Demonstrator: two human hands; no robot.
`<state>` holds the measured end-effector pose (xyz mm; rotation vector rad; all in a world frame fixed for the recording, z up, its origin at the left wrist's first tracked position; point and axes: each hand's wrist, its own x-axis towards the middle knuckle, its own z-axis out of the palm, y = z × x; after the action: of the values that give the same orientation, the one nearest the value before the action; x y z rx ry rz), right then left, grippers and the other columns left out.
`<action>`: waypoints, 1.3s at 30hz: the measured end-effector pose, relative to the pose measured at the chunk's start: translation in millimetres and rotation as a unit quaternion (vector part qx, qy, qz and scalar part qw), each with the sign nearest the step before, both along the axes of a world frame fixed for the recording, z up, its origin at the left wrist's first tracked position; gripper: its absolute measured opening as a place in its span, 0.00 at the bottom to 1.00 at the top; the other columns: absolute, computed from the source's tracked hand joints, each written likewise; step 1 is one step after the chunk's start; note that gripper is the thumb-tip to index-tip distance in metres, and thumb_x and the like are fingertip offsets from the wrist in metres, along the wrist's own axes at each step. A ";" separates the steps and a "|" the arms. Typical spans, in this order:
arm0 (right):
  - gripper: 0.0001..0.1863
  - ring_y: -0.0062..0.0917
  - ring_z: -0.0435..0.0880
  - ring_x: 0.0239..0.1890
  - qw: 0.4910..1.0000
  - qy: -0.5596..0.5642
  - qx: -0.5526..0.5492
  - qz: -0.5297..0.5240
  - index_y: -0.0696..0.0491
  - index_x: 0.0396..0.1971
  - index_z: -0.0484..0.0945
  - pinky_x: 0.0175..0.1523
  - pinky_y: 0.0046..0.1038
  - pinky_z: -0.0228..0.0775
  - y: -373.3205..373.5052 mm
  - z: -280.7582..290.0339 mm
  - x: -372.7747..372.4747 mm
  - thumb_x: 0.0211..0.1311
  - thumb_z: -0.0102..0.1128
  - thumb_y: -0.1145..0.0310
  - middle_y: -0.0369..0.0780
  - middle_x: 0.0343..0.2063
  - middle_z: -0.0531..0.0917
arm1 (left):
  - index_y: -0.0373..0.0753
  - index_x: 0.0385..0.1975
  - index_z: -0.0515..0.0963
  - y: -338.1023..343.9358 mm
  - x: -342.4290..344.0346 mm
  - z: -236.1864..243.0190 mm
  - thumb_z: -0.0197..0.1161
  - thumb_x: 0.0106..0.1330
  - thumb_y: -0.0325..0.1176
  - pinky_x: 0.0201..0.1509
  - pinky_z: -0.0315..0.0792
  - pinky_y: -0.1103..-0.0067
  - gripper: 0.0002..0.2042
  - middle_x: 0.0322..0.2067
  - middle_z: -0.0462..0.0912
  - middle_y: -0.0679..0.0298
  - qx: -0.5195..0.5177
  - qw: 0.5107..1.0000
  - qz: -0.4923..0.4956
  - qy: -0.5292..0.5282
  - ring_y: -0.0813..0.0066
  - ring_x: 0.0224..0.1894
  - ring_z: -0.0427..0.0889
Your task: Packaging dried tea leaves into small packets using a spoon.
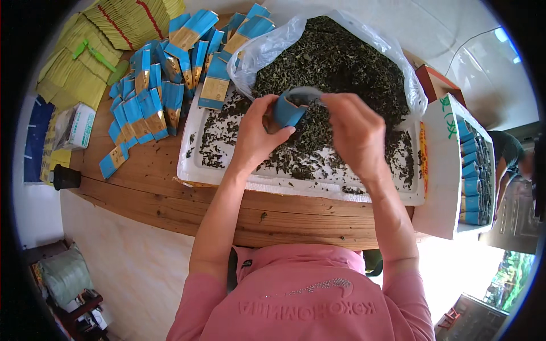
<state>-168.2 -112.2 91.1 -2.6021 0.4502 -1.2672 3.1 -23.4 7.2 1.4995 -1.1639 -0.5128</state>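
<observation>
My left hand (pixel 256 133) is wrapped round a small blue paper packet (pixel 289 113), holding its open mouth upward. Across that mouth lies a greyish curved scoop (pixel 305 91). My right hand (pixel 357 133), slightly blurred, is closed at the scoop's right end; its handle is hidden in the fingers. Both hands are above a white foam tray (pixel 318 190) strewn with dark dried leaves. Behind them, a large clear plastic bag (pixel 267 48) gapes, full of the same dried leaves (pixel 335 51). How full the packet is cannot be made out.
Many blue-and-tan packets (pixel 151 108) lie piled at the left. Yellow paper stacks (pixel 77 71) carry a green tool (pixel 94 57). A black cup (pixel 65 177) stands near the table edge. At right, a white foam box (pixel 446 187) holds packets; beyond it is another person (pixel 509 150).
</observation>
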 end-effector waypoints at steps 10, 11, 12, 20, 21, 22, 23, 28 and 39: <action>0.16 0.27 0.82 0.27 0.998 0.002 0.063 0.007 0.60 0.39 0.80 0.31 0.24 0.75 4.7 -6.9 -2.5 0.50 0.54 0.89 0.42 0.29 0.82 | 0.36 0.55 0.70 1.2 1.0 -3.5 0.73 0.48 0.27 0.39 0.72 0.79 0.31 0.42 0.78 0.63 -0.006 1.000 -0.009 -0.020 0.78 0.36 0.77; 0.15 0.23 0.82 0.26 0.996 -0.021 0.090 -0.004 0.60 0.39 0.80 0.30 0.22 0.74 3.7 -1.0 -6.1 0.52 0.54 0.89 0.41 0.28 0.82 | 0.36 0.55 0.70 2.7 1.3 -2.6 0.73 0.48 0.27 0.39 0.72 0.79 0.31 0.42 0.78 0.63 -0.007 1.000 -0.011 -0.020 0.78 0.36 0.77; 0.13 0.17 0.81 0.26 0.994 -0.026 0.098 -0.030 0.60 0.39 0.80 0.29 0.19 0.72 0.5 0.7 -10.1 0.56 0.54 0.87 0.39 0.27 0.81 | 0.35 0.55 0.70 3.2 1.0 -1.9 0.73 0.48 0.27 0.40 0.72 0.79 0.31 0.42 0.78 0.64 -0.015 1.000 -0.003 -0.015 0.78 0.36 0.76; 0.08 0.16 0.80 0.20 0.961 0.017 0.170 -0.217 0.60 0.38 0.82 0.25 0.20 0.69 -27.4 -45.4 -50.4 0.61 0.57 0.76 0.38 0.17 0.81 | 0.35 0.55 0.70 4.3 3.4 2.6 0.72 0.49 0.30 0.42 0.71 0.79 0.30 0.42 0.77 0.63 -0.052 0.992 0.067 -0.093 0.77 0.36 0.74; 0.08 0.18 0.80 0.19 0.963 0.030 0.168 -0.207 0.60 0.37 0.82 0.24 0.21 0.69 -28.2 -52.5 -46.4 0.61 0.57 0.75 0.38 0.16 0.80 | 0.35 0.55 0.70 4.2 3.6 2.7 0.72 0.49 0.30 0.42 0.71 0.79 0.30 0.42 0.77 0.63 -0.050 0.992 0.065 -0.093 0.77 0.36 0.74; 0.09 0.19 0.80 0.18 0.965 0.043 0.165 -0.199 0.60 0.37 0.82 0.24 0.22 0.69 -29.9 -60.0 -42.5 0.61 0.56 0.74 0.39 0.15 0.80 | 0.35 0.52 0.71 3.1 2.4 4.3 0.72 0.49 0.29 0.43 0.71 0.79 0.28 0.43 0.77 0.62 -0.052 0.994 0.077 -0.064 0.75 0.38 0.76; 0.09 0.20 0.80 0.17 0.974 0.033 0.121 -0.190 0.60 0.37 0.82 0.23 0.24 0.69 -33.1 -71.3 -34.9 0.61 0.55 0.74 0.40 0.14 0.79 | 0.36 0.50 0.71 2.0 1.4 5.0 0.72 0.49 0.27 0.44 0.72 0.79 0.26 0.43 0.76 0.62 -0.055 0.994 0.089 -0.036 0.73 0.40 0.77; 0.10 0.23 0.81 0.17 0.845 -0.034 0.515 -0.139 0.64 0.37 0.81 0.23 0.23 0.71 -37.2 -81.3 -1.7 0.61 0.53 0.76 0.42 0.20 0.81 | 0.32 0.54 0.70 1.1 4.5 2.2 0.72 0.50 0.30 0.41 0.72 0.79 0.30 0.44 0.77 0.61 -0.047 0.993 0.078 -0.073 0.76 0.35 0.75; 0.09 0.21 0.79 0.16 0.805 -0.141 0.574 -0.048 0.66 0.36 0.79 0.23 0.21 0.72 -39.9 -27.9 -23.9 0.61 0.55 0.76 0.40 0.21 0.81 | 0.36 0.49 0.72 2.0 5.7 -2.1 0.72 0.47 0.27 0.44 0.72 0.77 0.26 0.41 0.76 0.60 -0.039 0.993 0.090 -0.067 0.70 0.39 0.76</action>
<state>-192.1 -152.1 63.3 -1.3534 0.9233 -0.9029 8.8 -21.3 5.1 1.5714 -1.1248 -0.2446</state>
